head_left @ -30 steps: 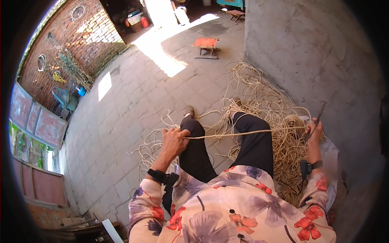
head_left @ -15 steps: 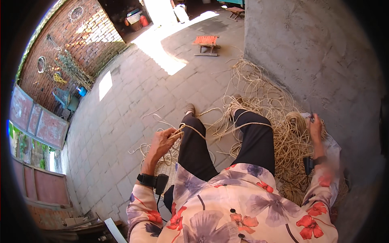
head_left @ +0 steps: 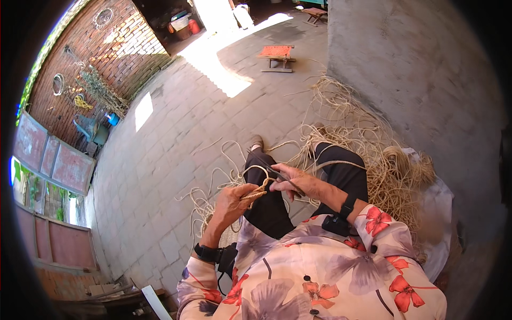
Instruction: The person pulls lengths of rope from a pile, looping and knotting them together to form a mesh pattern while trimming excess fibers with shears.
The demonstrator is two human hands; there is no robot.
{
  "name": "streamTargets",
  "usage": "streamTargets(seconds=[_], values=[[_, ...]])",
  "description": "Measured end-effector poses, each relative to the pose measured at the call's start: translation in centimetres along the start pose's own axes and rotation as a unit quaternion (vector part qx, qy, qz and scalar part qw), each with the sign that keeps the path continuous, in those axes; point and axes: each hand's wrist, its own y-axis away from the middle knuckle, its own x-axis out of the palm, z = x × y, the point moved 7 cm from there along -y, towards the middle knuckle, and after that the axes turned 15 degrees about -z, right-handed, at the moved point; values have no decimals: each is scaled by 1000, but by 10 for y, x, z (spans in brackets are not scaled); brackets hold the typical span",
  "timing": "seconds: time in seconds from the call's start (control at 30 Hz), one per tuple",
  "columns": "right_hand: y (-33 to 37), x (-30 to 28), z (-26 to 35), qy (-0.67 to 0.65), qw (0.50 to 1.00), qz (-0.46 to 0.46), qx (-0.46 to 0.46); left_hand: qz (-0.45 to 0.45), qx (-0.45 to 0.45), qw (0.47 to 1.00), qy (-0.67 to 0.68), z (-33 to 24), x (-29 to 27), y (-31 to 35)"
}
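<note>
My left hand (head_left: 233, 201) is closed on a tan cord (head_left: 262, 188), which is doubled and twisted and forms a loop above the fingertips, over my left knee. Right beside it, the fingers of my right hand (head_left: 294, 181) reach to the cord. A long, thin, dark tool (head_left: 265, 162) is held in the right hand and slants up and left past the loop; its exact kind is unclear. Loose cord ends (head_left: 213, 178) spread beyond my left hand. Partly hidden by my left arm is a pale woven piece (head_left: 230, 234).
A big tangled heap of tan cord (head_left: 386, 186) lies by my right leg, partly on a white sheet (head_left: 440, 213), along the grey wall (head_left: 416, 69). A low red-topped folding stool (head_left: 276, 52) stands ahead on the paved floor (head_left: 176, 138). Metal panels (head_left: 53, 154) stand at left.
My right hand has come from the cord heap at the right to the left hand, bringing the dark tool. My left hand still grips the cord, now slightly lower and further right.
</note>
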Motion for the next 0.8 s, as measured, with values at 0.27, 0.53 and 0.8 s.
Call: streamTargets(seconds=[0.27,0.53,0.8], values=[[38,-95,31,-152,981,-111,-52,-372,-92,913,-140,126,-97,-1],[134,-249,86,111,898,-391,-170,-352,-236,895,-142,238,-141,32],[227,-360,107,515,523,-645,-214,-201,-139,964,-101,165,-65,-11]])
